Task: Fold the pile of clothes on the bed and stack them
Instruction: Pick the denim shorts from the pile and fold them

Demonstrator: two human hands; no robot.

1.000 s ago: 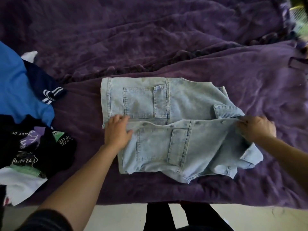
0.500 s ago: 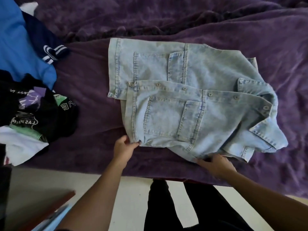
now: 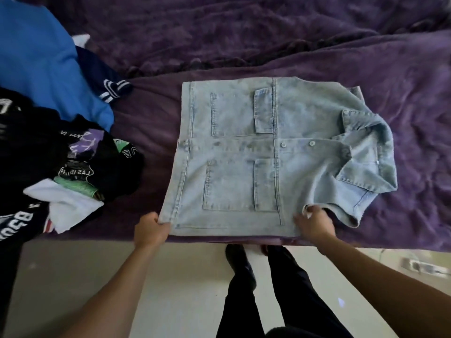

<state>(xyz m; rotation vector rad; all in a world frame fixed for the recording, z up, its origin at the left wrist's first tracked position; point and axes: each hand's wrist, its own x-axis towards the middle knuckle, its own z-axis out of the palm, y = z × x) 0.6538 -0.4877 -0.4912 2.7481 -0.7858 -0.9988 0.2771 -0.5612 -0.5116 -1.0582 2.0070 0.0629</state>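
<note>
A light blue denim shirt [image 3: 280,152] lies spread flat, front up, on the purple blanket [image 3: 268,40], collar to the right and hem to the left. My left hand [image 3: 151,230] grips its near left corner at the bed's edge. My right hand [image 3: 313,223] pinches the near side seam by the armhole. A pile of unfolded clothes sits at the left: a blue garment [image 3: 44,62], a navy one with white stripes [image 3: 102,74], a black printed tee [image 3: 73,154] and a white piece [image 3: 66,206].
The bed's near edge runs just under my hands; pale floor [image 3: 73,276] lies below it. My dark-trousered legs [image 3: 268,289] stand at the edge. Bare blanket stretches behind and to the right of the shirt.
Both hands went from the shirt's middle to its near edge and pulled the near half out flat toward me. The shirt now lies smoother and squarer.
</note>
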